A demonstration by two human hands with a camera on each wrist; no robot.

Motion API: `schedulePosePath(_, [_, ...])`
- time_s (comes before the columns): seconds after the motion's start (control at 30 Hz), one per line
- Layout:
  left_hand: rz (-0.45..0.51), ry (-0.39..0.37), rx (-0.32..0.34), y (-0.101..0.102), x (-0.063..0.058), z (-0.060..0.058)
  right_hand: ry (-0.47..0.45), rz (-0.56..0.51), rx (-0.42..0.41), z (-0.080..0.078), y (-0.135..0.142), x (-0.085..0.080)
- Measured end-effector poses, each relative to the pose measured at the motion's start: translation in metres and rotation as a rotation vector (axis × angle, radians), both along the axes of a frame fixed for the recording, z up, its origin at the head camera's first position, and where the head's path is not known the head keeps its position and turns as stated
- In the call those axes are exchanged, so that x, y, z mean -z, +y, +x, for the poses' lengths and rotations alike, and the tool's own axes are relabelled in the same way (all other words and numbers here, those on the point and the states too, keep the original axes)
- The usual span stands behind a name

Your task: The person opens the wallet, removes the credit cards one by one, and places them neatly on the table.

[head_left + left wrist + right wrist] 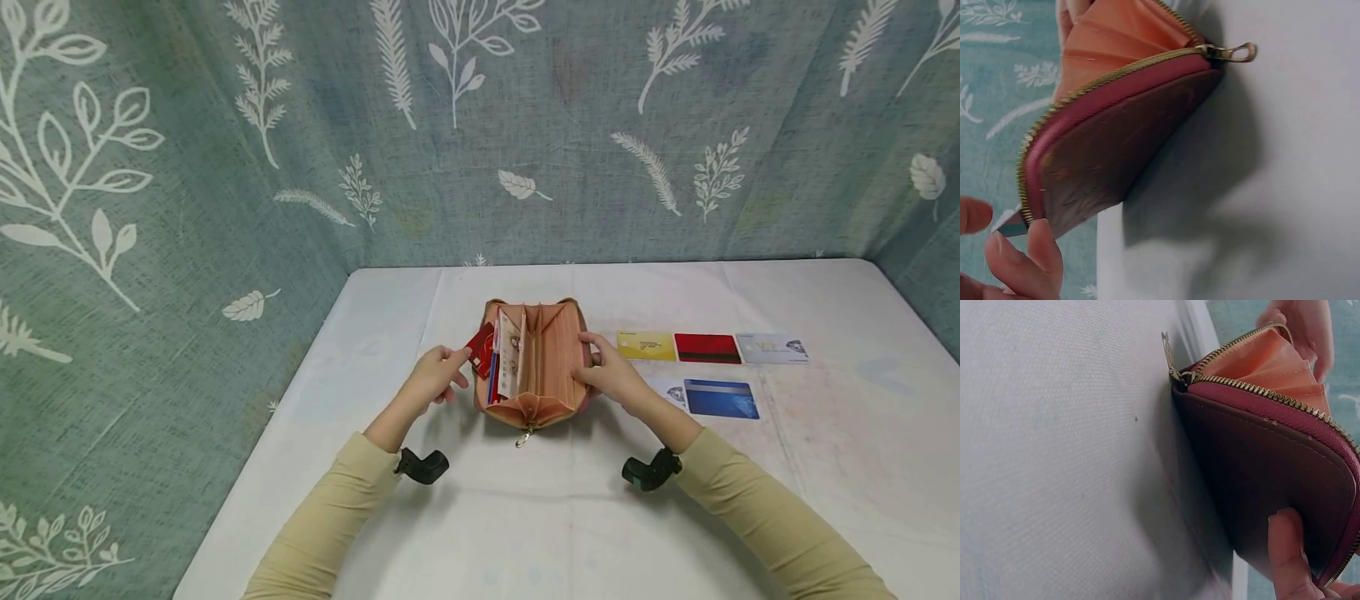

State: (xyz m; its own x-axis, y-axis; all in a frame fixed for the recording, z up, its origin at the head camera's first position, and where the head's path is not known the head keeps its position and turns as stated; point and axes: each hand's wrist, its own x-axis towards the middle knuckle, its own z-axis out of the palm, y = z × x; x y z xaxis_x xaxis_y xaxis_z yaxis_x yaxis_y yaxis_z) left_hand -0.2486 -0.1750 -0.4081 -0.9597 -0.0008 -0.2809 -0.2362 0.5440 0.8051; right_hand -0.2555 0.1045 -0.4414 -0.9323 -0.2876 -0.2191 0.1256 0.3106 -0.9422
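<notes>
A zip-around wallet (561,358) stands unzipped on the white table, its peach compartments facing up. My left hand (437,375) is at its left side, pinching the outer corner of a red card (480,350) that leans out over the rim. In the left wrist view only a corner of a card (1013,224) shows by the fingertips. My right hand (613,377) grips the wallet's right wall, with a finger (1287,550) against the brown outer face in the right wrist view. Banknote-like papers (509,354) and card edges fill the left compartment.
Right of the wallet lie a yellow card (645,346), a red card with a black stripe (707,349), a silver VIP card (772,348) and a blue card (722,399). Another pale card (674,391) is partly hidden by my right wrist. A patterned green curtain (562,167) hangs behind the table.
</notes>
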Motion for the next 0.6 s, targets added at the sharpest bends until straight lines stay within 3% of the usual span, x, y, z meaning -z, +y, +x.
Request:
schedulePosePath(0.1, [-0.025,-0.005,0.021,0.0025,0.0042,0.0017,0.006,0.003,0.001,0.0006,-0.0003,0.0001])
schedulePosePath(0.23, [-0.019,0.044,0.038,0.0051,0.0098,0.0009,0.009,-0.004,0.002,0.0008,0.0004,0.0004])
schedulePosePath(0.43, [0.014,0.145,-0.01,0.0056,0.011,-0.0017,0.004,-0.019,0.0,0.0001,0.0004,0.0018])
schedulePosePath(0.6, [0.02,0.187,-0.048,0.004,0.0071,-0.0031,0.006,-0.02,-0.005,-0.0013,-0.0002,0.0031])
